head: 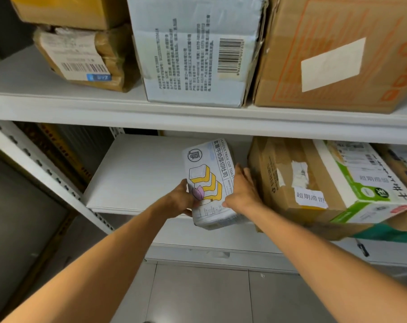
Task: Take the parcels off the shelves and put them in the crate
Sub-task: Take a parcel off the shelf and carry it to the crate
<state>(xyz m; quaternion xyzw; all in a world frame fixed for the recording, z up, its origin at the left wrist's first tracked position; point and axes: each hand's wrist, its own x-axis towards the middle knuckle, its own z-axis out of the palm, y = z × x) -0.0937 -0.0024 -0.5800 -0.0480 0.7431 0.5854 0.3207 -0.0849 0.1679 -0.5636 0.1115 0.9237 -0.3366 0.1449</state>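
Observation:
A white toast box (211, 180) printed with yellow bread slices juts over the front edge of the lower shelf (132, 180). My left hand (182, 200) grips its near left corner, fingers curled under and thumb on the side. My right hand (242, 190) lies along the box's right side with straight fingers, wedged between it and a brown taped carton (288, 183). No crate is in view.
On the upper shelf (197, 117) stand a taped brown parcel (85, 59), a tall white carton (195, 50) and a large brown carton (337, 54). A green-and-white box (361, 183) lies atop the brown carton. A perforated shelf post (41, 166) slants down the left.

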